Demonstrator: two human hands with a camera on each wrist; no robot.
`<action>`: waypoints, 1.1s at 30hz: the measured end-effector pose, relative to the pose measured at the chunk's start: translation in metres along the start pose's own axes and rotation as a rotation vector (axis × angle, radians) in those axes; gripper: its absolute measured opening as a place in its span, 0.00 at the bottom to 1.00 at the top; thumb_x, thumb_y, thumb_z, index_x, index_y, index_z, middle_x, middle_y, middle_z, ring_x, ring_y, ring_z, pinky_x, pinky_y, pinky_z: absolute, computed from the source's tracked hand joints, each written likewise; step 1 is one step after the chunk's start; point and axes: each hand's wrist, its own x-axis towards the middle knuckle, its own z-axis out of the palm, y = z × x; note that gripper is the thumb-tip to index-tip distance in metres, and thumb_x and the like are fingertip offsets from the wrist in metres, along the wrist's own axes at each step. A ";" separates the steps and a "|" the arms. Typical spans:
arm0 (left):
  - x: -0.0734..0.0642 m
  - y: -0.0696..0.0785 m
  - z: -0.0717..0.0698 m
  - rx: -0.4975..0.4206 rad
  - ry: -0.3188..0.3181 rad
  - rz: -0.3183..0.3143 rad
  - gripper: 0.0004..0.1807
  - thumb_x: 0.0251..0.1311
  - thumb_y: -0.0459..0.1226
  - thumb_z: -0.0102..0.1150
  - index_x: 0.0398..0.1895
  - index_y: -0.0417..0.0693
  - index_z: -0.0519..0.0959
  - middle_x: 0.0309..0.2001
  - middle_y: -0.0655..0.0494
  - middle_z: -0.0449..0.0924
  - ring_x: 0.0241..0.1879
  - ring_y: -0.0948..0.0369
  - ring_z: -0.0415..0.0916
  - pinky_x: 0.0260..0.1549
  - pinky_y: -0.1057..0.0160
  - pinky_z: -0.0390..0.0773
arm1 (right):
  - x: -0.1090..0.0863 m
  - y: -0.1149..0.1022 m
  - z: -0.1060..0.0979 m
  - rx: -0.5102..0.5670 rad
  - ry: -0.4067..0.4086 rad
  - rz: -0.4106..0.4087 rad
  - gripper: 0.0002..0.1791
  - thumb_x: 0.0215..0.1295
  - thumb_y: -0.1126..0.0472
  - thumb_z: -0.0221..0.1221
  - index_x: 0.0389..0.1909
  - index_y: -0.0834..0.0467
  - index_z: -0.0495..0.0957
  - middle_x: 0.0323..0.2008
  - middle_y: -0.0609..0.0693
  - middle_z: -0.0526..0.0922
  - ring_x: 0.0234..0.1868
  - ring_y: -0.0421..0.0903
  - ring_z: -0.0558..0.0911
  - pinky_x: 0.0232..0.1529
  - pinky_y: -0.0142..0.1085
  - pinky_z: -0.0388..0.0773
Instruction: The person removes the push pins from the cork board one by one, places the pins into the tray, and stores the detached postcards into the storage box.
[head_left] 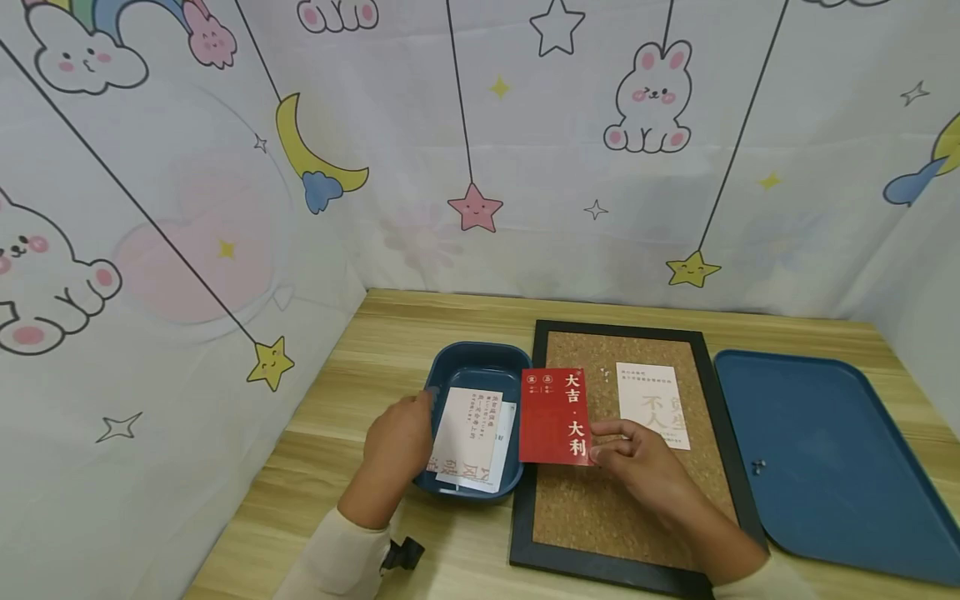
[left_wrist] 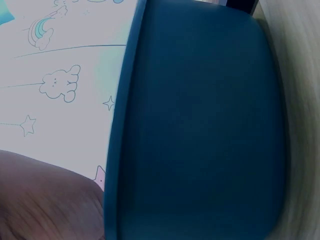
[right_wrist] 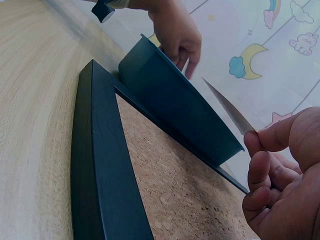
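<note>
My right hand [head_left: 637, 458] pinches the lower right edge of a red card [head_left: 551, 417] with white characters, above the left part of a black-framed cork board [head_left: 630, 517]. In the right wrist view, thumb and forefinger pinch this card [right_wrist: 230, 109], seen nearly edge-on. My left hand [head_left: 401, 437] is at the left side of a dark blue bin [head_left: 480, 354]. A white printed card [head_left: 468, 433] lies over another pale card [head_left: 506, 429] at the bin. The bin's rim partly hides the left fingers in the right wrist view, so their hold is unclear.
Another white card [head_left: 652, 404] lies on the cork board's upper right. A wide blue tray [head_left: 840, 450] stands to the right, with small metallic pieces [head_left: 758, 467] near its left edge. A patterned white cloth [head_left: 555, 233] hangs behind the wooden table [head_left: 322, 417].
</note>
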 end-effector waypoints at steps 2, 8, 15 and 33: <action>0.000 0.000 0.000 -0.011 0.004 0.000 0.24 0.65 0.26 0.62 0.65 0.35 0.75 0.52 0.37 0.83 0.47 0.46 0.84 0.41 0.46 0.84 | 0.000 0.000 0.001 0.011 -0.005 -0.001 0.22 0.71 0.66 0.60 0.63 0.67 0.72 0.41 0.57 0.88 0.45 0.54 0.86 0.39 0.40 0.81; 0.000 0.000 0.001 0.007 0.008 0.004 0.22 0.63 0.26 0.65 0.62 0.33 0.78 0.48 0.38 0.85 0.45 0.47 0.85 0.40 0.47 0.84 | -0.002 -0.002 0.005 0.007 0.004 0.004 0.22 0.70 0.66 0.61 0.62 0.66 0.72 0.40 0.56 0.88 0.42 0.53 0.85 0.35 0.39 0.79; 0.002 -0.001 0.001 0.034 0.000 -0.001 0.21 0.64 0.28 0.64 0.60 0.32 0.79 0.47 0.37 0.85 0.42 0.47 0.86 0.37 0.47 0.85 | -0.002 -0.002 0.010 0.017 0.016 0.006 0.21 0.70 0.67 0.61 0.62 0.65 0.73 0.39 0.56 0.88 0.42 0.53 0.85 0.34 0.39 0.78; 0.003 -0.002 -0.002 0.043 -0.021 -0.015 0.19 0.63 0.29 0.65 0.58 0.36 0.81 0.44 0.40 0.85 0.40 0.49 0.85 0.34 0.48 0.85 | -0.001 -0.002 0.025 0.064 0.014 0.009 0.21 0.69 0.68 0.61 0.62 0.64 0.73 0.39 0.56 0.88 0.40 0.53 0.85 0.33 0.38 0.77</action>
